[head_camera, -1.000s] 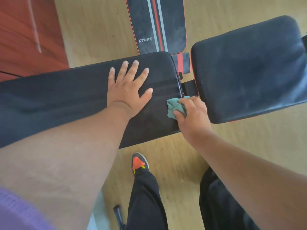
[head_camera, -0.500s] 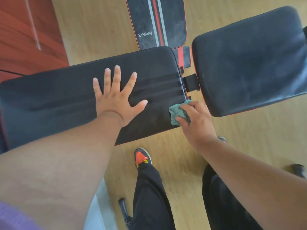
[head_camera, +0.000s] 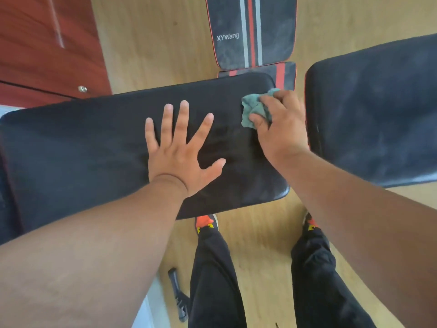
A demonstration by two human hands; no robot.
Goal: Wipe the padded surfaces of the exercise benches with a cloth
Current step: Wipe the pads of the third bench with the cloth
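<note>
A long black padded bench back [head_camera: 82,143] lies across the middle of the view. My left hand [head_camera: 179,152] rests flat on it with the fingers spread. My right hand [head_camera: 281,124] grips a crumpled teal cloth [head_camera: 254,110] and presses it on the pad's far right corner. A separate black seat pad [head_camera: 373,110], dusty and streaked, sits to the right across a narrow gap.
A second bench pad with red and grey stripes and white lettering [head_camera: 253,31] lies beyond on the wooden floor [head_camera: 151,43]. A red-brown cabinet [head_camera: 47,43] stands at the upper left. My legs and orange shoes [head_camera: 205,223] are below the bench.
My right hand has carried the cloth from the near right edge of the long pad up to its far right corner. The left hand stays flat on the pad.
</note>
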